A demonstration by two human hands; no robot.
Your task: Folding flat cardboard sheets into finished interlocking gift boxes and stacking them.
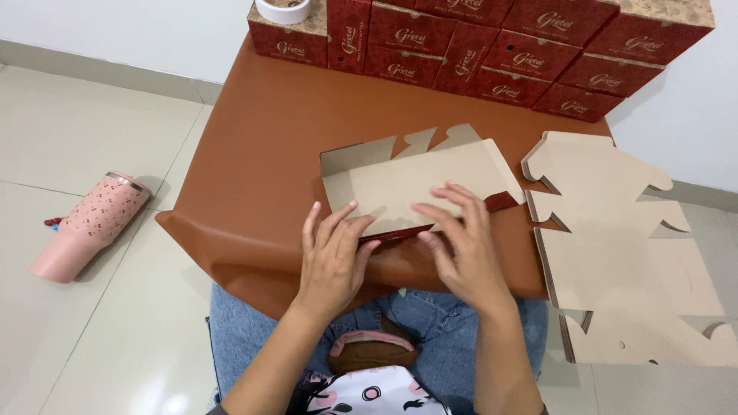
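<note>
Folding: a flat die-cut cardboard box blank [415, 184] lies on a brown leatherette table cover [261, 146], plain kraft side up, with both hands pressing along its near edge.
Left hand [332, 257]: palm down, fingers spread and flat on the near left part of the blank, close to the crease; it presses and does not clasp anything.
Right hand [465, 242]: palm down, fingers [453, 201] laid across the middle of the blank, thumb at the near edge; it also presses flat, with nothing clasped.
Fold line: a thin red strip, the printed outer face, shows under the near edge between the hands, so a flap appears to be turned over there.
Doing it well: judging from the pose, even pressure from both hands along the whole crease would keep the fold straight; fingertips should stay just behind the line, and the far panel should stay flat on the cover.
Risk: pressing at one end only could skew the crease or buckle the tabs at the far edge.
Right side: a stack of unfolded kraft blanks [623, 253] lies well apart from the hands.
Far edge: finished red boxes [492, 46] stand in rows against the wall, a roll of white tape [283, 9] on one.
Floor: a pink tumbler [92, 224] lies on its side on the tiles, left of the table.
Lap: blue jeans show below the cover.
</note>
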